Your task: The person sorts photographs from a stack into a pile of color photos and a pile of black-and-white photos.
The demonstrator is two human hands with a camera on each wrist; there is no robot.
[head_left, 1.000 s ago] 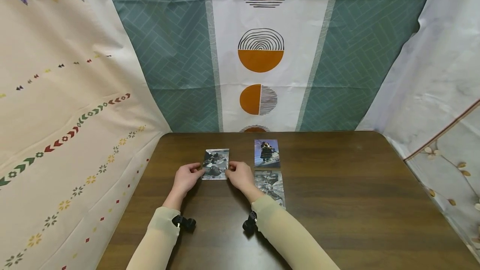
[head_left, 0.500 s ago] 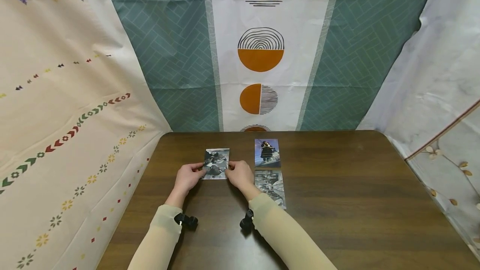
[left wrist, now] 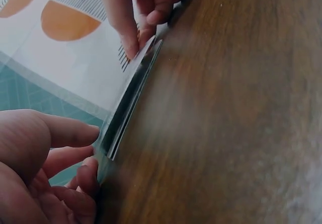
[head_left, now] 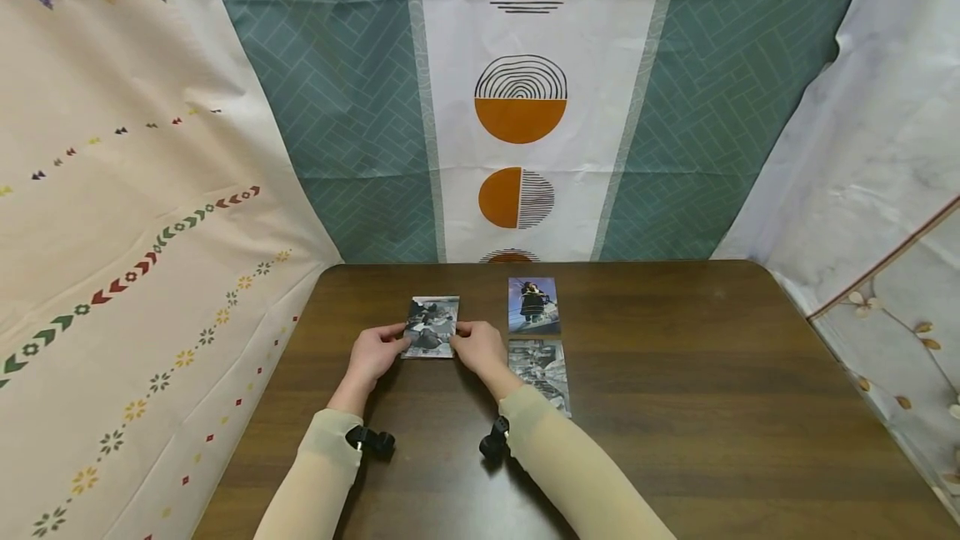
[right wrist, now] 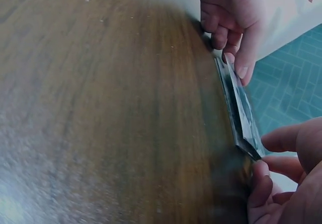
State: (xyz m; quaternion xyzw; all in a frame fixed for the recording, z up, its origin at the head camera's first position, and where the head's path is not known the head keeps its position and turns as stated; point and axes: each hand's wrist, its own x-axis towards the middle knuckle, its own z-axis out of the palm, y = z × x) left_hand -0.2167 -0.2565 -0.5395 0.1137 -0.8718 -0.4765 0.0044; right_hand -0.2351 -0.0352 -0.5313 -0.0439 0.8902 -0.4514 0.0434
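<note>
A black-and-white picture card lies near the far left of the brown table, between my two hands. My left hand pinches its left edge, thumb on top. At the right edge, my right hand pinches it in the same way. Seen edge-on in the left wrist view, the card sits over a second thin layer, with a narrow dark gap between them. The right wrist view shows the same layered edges, the upper one tilted up slightly from the lower.
To the right on the table lies a blue-violet card with a dark figure. Just below it is another black-and-white card, partly covered by my right sleeve. Patterned cloths hang behind and at both sides.
Both wrists have drawn very slightly closer together. The hands keep their grip on the card, which stays in nearly the same place.
</note>
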